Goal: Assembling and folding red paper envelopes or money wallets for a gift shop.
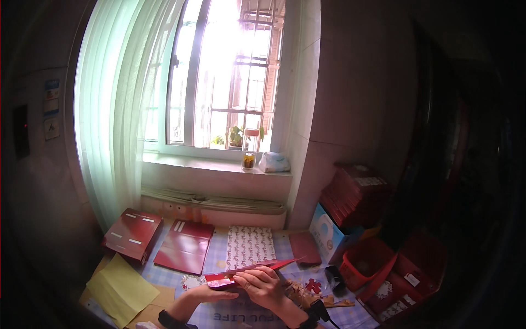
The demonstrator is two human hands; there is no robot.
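A red folded cardboard piece (pixel 219 280) is held up over the near middle of the table, its pointed flap reaching to the right. My left hand (pixel 215 295) grips it from below on the left; most of those fingers are hidden under the card. From the right, my right hand (pixel 262 284) lies over it with bent fingers pressed on its near face. A small light, gold-toned patch shows at the card's opening by my right fingertips; I cannot make out what it is. Beyond the card lies a white sheet with a repeated pattern (pixel 250 245).
Dark red flat boxes (pixel 133 233) and a dark red folder (pixel 185 247) lie at the left, near yellow paper (pixel 123 290). To the right are small loose pieces (pixel 298 293), a red bin (pixel 353 268), a blue carton (pixel 327 233) and stacked red folders (pixel 353 197). A jar (pixel 249 159) stands on the sill.
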